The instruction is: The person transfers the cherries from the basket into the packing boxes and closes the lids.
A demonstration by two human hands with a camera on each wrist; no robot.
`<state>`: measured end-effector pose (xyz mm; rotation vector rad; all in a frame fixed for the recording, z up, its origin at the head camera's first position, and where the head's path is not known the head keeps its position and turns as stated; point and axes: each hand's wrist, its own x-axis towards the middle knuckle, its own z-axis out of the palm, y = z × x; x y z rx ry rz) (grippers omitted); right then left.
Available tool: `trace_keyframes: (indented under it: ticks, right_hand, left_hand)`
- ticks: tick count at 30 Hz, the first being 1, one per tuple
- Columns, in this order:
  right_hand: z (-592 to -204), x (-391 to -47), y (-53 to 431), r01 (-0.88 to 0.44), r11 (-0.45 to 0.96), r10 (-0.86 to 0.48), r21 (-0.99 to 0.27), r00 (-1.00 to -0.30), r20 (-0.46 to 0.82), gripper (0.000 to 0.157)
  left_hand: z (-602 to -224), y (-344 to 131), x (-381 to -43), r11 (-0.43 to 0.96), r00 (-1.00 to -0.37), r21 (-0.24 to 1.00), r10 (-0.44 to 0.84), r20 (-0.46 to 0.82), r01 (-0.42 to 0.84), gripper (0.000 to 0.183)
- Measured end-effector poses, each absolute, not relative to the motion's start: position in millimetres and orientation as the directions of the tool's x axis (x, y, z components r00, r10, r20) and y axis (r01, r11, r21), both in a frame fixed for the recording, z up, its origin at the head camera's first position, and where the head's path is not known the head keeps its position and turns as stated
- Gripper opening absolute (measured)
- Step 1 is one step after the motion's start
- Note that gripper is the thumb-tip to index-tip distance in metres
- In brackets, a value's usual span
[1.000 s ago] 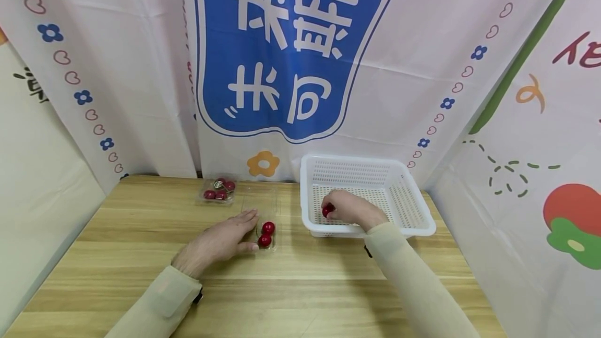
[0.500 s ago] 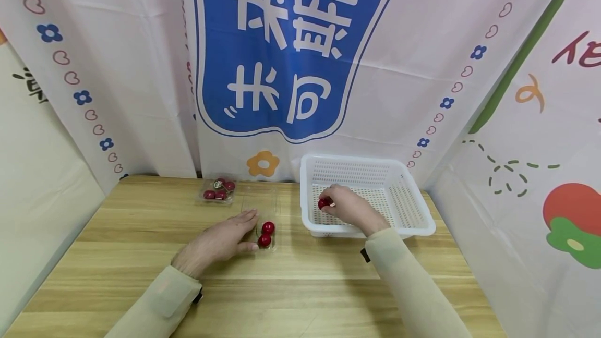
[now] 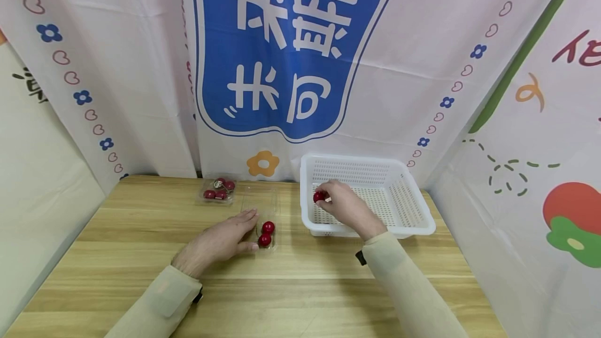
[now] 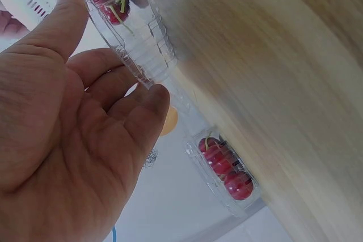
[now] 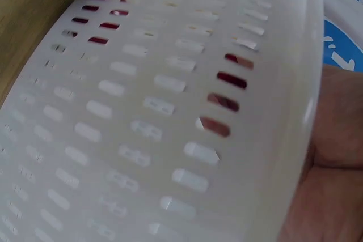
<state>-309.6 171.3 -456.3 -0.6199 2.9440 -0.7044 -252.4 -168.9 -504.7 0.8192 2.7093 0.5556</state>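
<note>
My right hand [image 3: 346, 206] is inside the white plastic basket [image 3: 420, 196], near its left wall, pinching a red cherry [image 3: 319, 197] with thumb and fingers. In the right wrist view the slotted basket wall [image 5: 113, 145] hides most of that hand, and red shows through some slots. On the table my left hand [image 3: 218, 240] touches the left edge of a clear clamshell box [image 3: 260, 201] with its lid folded back. Red cherries [image 3: 267, 228] lie in its near half. The left wrist view shows relaxed fingers [image 4: 142, 109] against the box's rim.
A second clear box [image 3: 216, 190] holding several cherries stands at the back edge of the wooden table [image 3: 263, 296], left of the first box. A printed cloth [image 3: 155, 67] hangs behind the table, and more cloth hangs on both sides.
My right hand has shifted left and slightly away from me inside the basket, with the cherry still between its fingers. The left hand stays where it was at the box.
</note>
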Motion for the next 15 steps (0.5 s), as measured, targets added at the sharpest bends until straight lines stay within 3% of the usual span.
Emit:
trace_keyframes:
  ticks: [15]
  right_hand:
    - [-448,-291,148,-0.392,0.755,-0.362,-0.526,-0.918,0.163,0.026]
  left_hand:
    - [-504,-169,-252,0.772,-0.810,0.428,0.570,-0.137,0.470,0.086]
